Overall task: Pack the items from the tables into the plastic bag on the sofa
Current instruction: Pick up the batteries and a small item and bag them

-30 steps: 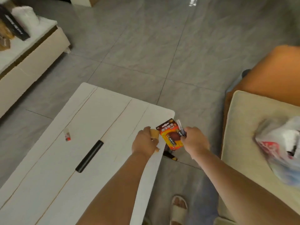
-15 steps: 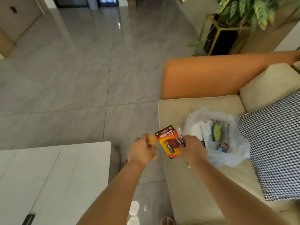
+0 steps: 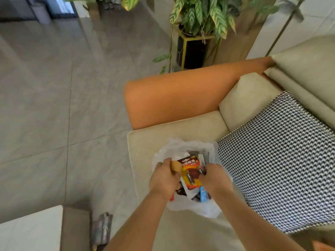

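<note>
Bare forearms at bottom of view, reaching fwd over sofa seat (image 3: 145, 147). Left hand (image 3: 164, 178) curled round small tan object (image 3: 175, 166), fingers wrapped, only rounded top showing; can't tell what it is. Right hand (image 3: 213, 180) pinching right edge of battery pack (image 3: 191, 173), thumb and fingers closed on card; a thin pale strip (image 3: 201, 160) sticking up next to the fingers, can't tell if gripped w/ the pack. Pack red-orange w/ yellow lower part, batteries visible under blister, held upright-ish betw. both hands, directly over mouth of plastic bag (image 3: 183, 147).

Bag white, translucent, crumpled, lying on cream seat cushion near front-left corner of sofa. Inside: dark wrappers, a white packet, a blue packet (image 3: 204, 194) by right wrist; contents otherwise too jumbled to ID. Battery pack's lower edge overlapping bag contents; touching or not, can't tell.

Lower left: corner of white table (image 3: 30, 230), and a dark patterned object (image 3: 101, 229) on floor just beside it, blurred.

Right of bag: black-and-white houndstooth cushion (image 3: 275, 160), touching or just beside bag's right side. Beyond bag: orange armrest (image 3: 181, 95), cream back cushion (image 3: 248, 98) betw. armrest and houndstooth one.

Farther: grey tiled floor (image 3: 54, 87) on left. Behind armrest, potted plant (image 3: 203, 13) w/ striped green leaves in black planter w/ gold frame (image 3: 192, 49).
</note>
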Motion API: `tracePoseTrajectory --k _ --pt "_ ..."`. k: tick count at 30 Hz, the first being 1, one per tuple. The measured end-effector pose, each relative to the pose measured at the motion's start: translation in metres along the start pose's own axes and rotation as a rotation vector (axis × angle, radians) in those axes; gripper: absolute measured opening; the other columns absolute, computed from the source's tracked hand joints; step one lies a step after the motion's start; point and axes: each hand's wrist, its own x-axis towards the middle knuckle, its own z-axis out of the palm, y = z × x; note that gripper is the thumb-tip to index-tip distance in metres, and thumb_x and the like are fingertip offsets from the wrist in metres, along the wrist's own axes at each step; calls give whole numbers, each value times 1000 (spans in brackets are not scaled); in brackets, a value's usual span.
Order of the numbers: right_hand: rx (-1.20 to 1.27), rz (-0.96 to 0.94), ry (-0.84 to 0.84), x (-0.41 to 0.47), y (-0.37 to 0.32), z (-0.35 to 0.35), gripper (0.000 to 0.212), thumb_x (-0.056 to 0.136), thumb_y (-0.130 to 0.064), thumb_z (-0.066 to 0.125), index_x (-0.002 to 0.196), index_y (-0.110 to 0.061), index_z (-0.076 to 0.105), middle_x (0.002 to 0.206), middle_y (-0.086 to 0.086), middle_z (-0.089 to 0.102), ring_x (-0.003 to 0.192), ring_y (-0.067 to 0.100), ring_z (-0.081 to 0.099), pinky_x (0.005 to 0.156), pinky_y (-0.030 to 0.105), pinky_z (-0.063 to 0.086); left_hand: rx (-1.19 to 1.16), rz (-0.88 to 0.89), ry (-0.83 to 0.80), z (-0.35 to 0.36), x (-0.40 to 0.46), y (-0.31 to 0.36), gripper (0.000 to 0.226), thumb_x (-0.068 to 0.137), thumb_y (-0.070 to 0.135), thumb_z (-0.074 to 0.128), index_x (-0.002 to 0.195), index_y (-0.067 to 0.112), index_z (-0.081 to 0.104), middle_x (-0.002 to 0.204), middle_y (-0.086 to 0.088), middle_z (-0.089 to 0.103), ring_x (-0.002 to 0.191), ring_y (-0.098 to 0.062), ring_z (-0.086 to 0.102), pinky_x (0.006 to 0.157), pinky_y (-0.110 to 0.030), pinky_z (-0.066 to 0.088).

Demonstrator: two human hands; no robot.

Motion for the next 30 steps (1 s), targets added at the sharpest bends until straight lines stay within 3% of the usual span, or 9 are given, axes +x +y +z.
tracePoseTrajectory --k 3,10,15,20,23,26,30 --pt "17 -4 -24 22 2 0 12 87 -16 50 94 -12 59 74 -1 50 73 20 53 46 24 30 1 -2 -9 11 22 13 50 91 25 57 138 22 41 123 -7 49 109 -25 57 92 -31 48" --pt "103 29 -45 53 17 15 3 90 -13 48 88 -14 47 82 2 53 76 21 52 46 24 28 -67 -52 -68 36 48 17 58 90 17 57 144 20 35 133 -10 45 121 -26 51 100 -32 43" --pt "47 42 -70 61 29 23 16 95 -20 45 106 -11 53 83 0 53 78 19 51 58 26 37 -15 -69 -125 44 50 10 59 90 24 58 145 21 34 133 -9 47 121 -24 52 101 -32 44" --pt "38 31 -136 54 26 26 17 94 -17 46 103 -14 59 87 0 59 80 20 54 67 28 41 42 -75 -147 40 37 2 55 92 22 56 143 22 37 131 -7 54 120 -24 53 101 -34 45" --pt "7 -21 -198 41 15 29 17 91 -17 49 103 -14 61 99 4 66 87 24 61 72 30 47 29 -99 -143 33 21 -6 50 92 26 57 140 23 42 130 -5 55 114 -24 59 95 -34 50" --pt "-50 -74 -261 24 -2 40 21 89 -19 49 107 -18 60 107 4 64 96 25 62 79 33 51 -19 -166 -152 21 4 -22 45 93 27 55 136 24 47 121 0 57 95 -23 68 83 -30 55" --pt "-188 -251 -310 -6 -32 63 24 91 -26 48 110 -15 59 115 6 64 108 26 59 85 33 49 40 -201 -131 -4 -20 -56 35 92 29 54 126 24 56 116 6 63 102 -17 62 85 -24 48"
